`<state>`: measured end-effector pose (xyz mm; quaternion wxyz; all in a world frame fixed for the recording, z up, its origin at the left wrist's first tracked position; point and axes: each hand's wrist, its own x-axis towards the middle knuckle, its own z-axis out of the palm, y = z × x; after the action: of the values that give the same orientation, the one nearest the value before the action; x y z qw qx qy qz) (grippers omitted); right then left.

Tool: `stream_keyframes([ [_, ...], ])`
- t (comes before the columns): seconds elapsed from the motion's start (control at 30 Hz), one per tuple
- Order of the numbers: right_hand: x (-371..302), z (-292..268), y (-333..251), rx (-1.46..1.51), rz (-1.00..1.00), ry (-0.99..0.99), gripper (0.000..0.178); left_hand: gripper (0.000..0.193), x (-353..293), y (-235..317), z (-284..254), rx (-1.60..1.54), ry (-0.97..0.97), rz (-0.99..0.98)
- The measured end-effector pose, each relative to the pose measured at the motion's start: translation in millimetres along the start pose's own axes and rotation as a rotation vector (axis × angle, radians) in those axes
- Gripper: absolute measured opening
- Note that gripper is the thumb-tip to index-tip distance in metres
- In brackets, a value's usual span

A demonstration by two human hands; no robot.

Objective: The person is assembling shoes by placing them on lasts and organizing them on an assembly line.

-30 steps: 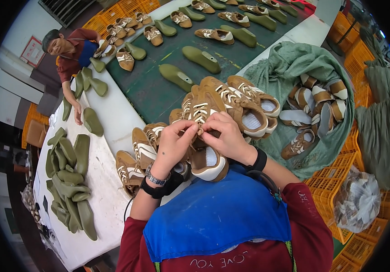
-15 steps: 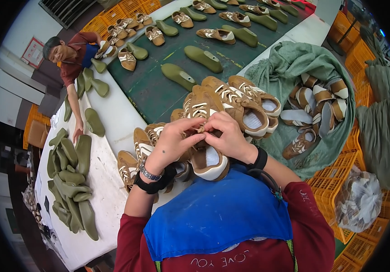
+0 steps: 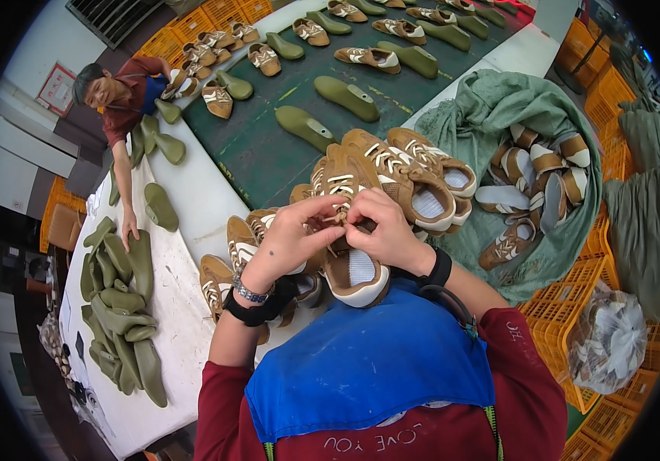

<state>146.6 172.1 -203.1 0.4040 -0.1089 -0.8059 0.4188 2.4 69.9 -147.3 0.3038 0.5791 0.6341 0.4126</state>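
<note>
A brown suede sneaker (image 3: 360, 290) with white trim stands at the table edge against my blue apron, its heel toward me. My left hand (image 3: 297, 234) and my right hand (image 3: 386, 229) meet over its tongue, both closed in a pinch on the tan shoelace (image 3: 340, 218). A small knot or loop of lace shows between the fingertips; its exact form is partly hidden by them. Close on the right stand more laced sneakers (image 3: 430, 201), touching one another. Others (image 3: 239, 240) lie to the left, partly behind my left hand and wrist.
A green conveyor belt (image 3: 261, 142) bears sneakers and green shoe lasts (image 3: 347, 98). More lasts (image 3: 119, 311) are heaped on the white table, where a co-worker's hand (image 3: 129, 229) reaches. At right, a green cloth-lined container (image 3: 491, 100) holds sneakers beside orange crates (image 3: 560, 315).
The shoes and lasts on the belt have shifted slightly right. The co-worker's hand has moved a little over the heaped lasts. My hands stay at the lace, almost unmoved.
</note>
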Motion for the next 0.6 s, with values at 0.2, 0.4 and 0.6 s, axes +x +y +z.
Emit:
stream_keyframes([
  [0.2,0,0,-3,0.013,0.008,-0.021,0.012,0.013,4,-2,-2,0.099,-0.041,-0.023],
  [0.4,1,-1,-3,0.002,0.023,-0.028,0.012,0.01,3,-2,-6,0.125,0.077,0.091],
  [0.6,1,-2,0,-0.017,0.037,-0.025,0.011,0.01,-1,2,-20,0.137,0.119,0.066],
])
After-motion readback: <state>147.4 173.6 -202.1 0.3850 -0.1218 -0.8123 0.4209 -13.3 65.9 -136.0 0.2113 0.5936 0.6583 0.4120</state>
